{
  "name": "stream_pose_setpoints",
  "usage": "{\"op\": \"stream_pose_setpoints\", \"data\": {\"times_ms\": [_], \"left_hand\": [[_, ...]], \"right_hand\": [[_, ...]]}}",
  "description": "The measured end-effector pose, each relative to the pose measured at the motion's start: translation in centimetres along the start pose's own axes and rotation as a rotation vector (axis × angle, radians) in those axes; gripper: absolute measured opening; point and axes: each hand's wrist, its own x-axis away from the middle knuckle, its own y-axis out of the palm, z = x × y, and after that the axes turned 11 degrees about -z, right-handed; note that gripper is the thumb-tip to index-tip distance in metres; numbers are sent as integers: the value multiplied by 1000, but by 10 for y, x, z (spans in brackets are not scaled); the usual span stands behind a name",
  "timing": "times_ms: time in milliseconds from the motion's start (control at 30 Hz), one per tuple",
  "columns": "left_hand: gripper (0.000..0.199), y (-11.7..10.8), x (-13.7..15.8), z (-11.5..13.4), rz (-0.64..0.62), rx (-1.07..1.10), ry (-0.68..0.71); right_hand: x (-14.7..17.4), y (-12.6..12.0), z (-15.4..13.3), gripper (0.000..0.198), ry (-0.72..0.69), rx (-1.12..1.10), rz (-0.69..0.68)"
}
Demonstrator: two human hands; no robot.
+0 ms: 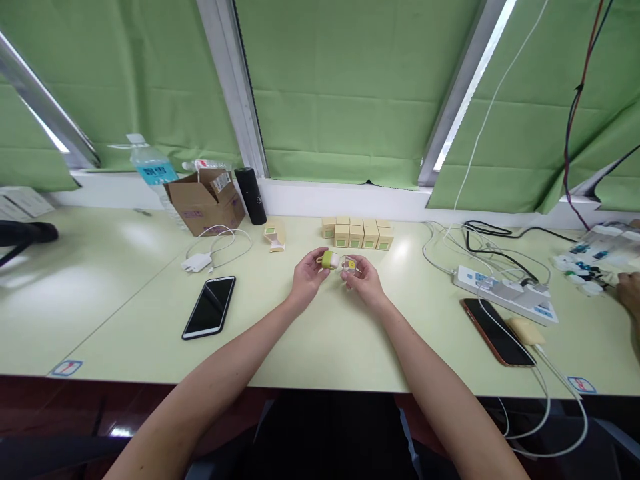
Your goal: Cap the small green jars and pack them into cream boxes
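Note:
My left hand [309, 277] is closed on a small green-and-white case [328, 259], rounded like an earphone case. Just to its right, my right hand [365, 280] pinches a small clear piece with a yellow patch [349, 265]; its exact kind is too small to make out. Both hands are above the middle of the table, a short gap apart. Behind them stands a cluster of several small tan boxes [356, 236] with green labels. One more tan box [275, 235], seemingly opened, lies to the left of that cluster.
A phone [210, 307] and a white charger [197, 262] lie at left, before a cardboard box [207, 203], a black bottle [251, 195] and a water bottle [153, 170]. At right are a power strip [505, 293], cables, and another phone [497, 331]. Another person's hand [629, 292] shows at the right edge.

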Motion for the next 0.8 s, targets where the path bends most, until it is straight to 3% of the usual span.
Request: {"op": "stream_pose_setpoints", "data": {"times_ms": [500, 800], "left_hand": [[45, 6, 4, 7, -26, -231, 49], [49, 6, 5, 6, -39, -253, 15]], "right_hand": [[3, 8, -5, 67, 12, -66, -50], [3, 6, -1, 65, -4, -73, -71]]}}
